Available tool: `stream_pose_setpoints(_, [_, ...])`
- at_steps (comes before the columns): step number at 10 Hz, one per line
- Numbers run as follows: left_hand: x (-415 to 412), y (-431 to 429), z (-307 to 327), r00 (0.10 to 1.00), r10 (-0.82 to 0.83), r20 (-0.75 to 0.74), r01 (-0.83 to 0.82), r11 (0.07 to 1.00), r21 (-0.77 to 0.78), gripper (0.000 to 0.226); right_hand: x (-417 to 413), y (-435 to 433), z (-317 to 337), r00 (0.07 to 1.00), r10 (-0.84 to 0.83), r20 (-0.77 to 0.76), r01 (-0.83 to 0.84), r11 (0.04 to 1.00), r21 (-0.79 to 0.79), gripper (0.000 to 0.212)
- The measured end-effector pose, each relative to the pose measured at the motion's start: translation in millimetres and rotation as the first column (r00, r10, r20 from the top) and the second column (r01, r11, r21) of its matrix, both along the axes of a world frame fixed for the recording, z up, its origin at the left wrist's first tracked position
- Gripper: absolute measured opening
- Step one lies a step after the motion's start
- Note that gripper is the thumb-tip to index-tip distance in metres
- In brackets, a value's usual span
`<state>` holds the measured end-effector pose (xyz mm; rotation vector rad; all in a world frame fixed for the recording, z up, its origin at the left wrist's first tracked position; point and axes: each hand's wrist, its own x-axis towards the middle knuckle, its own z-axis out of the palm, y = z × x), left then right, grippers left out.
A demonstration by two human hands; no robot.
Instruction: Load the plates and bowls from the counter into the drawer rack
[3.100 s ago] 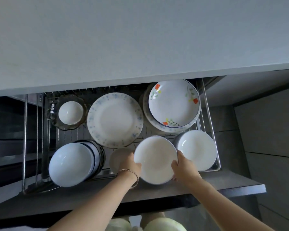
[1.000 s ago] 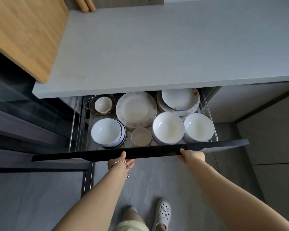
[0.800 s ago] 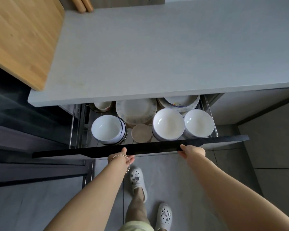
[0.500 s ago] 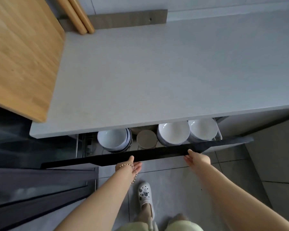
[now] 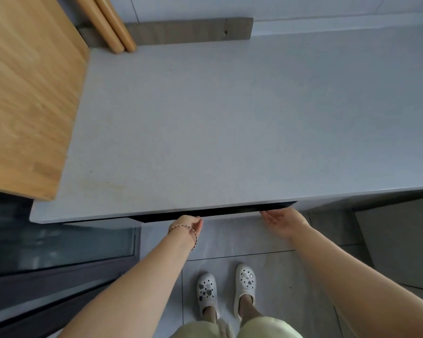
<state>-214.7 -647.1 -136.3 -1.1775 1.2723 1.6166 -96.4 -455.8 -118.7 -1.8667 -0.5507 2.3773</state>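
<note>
The drawer is pushed almost fully under the grey counter (image 5: 230, 118); only the dark top edge of its front panel (image 5: 217, 212) shows. The rack, plates and bowls are hidden beneath the counter. My left hand (image 5: 189, 224), with a bead bracelet at the wrist, presses against the drawer front left of its middle, fingers together. My right hand (image 5: 282, 222) lies flat against the front near its right end, fingers extended. Neither hand holds anything. No dishes stand on the counter.
A wooden board (image 5: 27, 93) covers the counter's left part, with two wooden rods (image 5: 110, 25) leaning at the back wall. A dark glass-fronted appliance (image 5: 59, 245) sits lower left. My feet in white clogs (image 5: 226, 291) stand on the grey tiled floor.
The drawer has slid inward under the counter, hiding the rack and its dishes. Both hands followed the drawer front forward. My view has tilted up over the counter.
</note>
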Motion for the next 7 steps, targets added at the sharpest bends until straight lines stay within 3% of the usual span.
stream_pose_setpoints(1, [-2.9, 7.3, -5.5, 0.998, 0.062, -0.002, -0.062, 0.998, 0.015, 0.025, -9.1, -0.2, -2.2, 0.999, -0.014, -0.037, 0.012, 0.999, -0.053, 0.025])
stream_pose_setpoints(3, [-12.3, 4.8, -4.6, 0.998, 0.062, -0.005, -0.061, 0.993, 0.103, 0.023, -16.3, 1.7, -7.8, 0.992, -0.053, -0.118, 0.044, 0.996, -0.078, 0.033])
stream_pose_setpoints(4, [-12.4, -7.3, 0.5, 0.999, -0.039, -0.035, 0.044, 0.987, 0.156, 0.022, -10.8, 3.9, -9.4, 0.994, 0.102, -0.03, -0.101, 0.995, 0.004, 0.035])
stream_pose_setpoints(5, [-10.4, -19.1, 5.7, 0.932, -0.361, -0.039, 0.363, 0.929, 0.073, 0.043, -1.7, -0.5, -3.5, 0.931, 0.333, 0.153, -0.349, 0.932, 0.098, 0.041])
stream_pose_setpoints(6, [-1.4, -17.5, 23.1, 0.655, -0.755, 0.047, 0.751, 0.643, -0.149, 0.02, 6.8, -12.0, 12.1, 0.831, 0.484, 0.275, -0.529, 0.841, 0.118, 0.036])
stream_pose_setpoints(7, [13.2, -6.5, 40.6, 0.466, -0.885, 0.013, 0.834, 0.435, -0.34, 0.023, 23.4, -20.6, 31.7, 0.775, 0.55, 0.312, -0.606, 0.787, 0.117, 0.032])
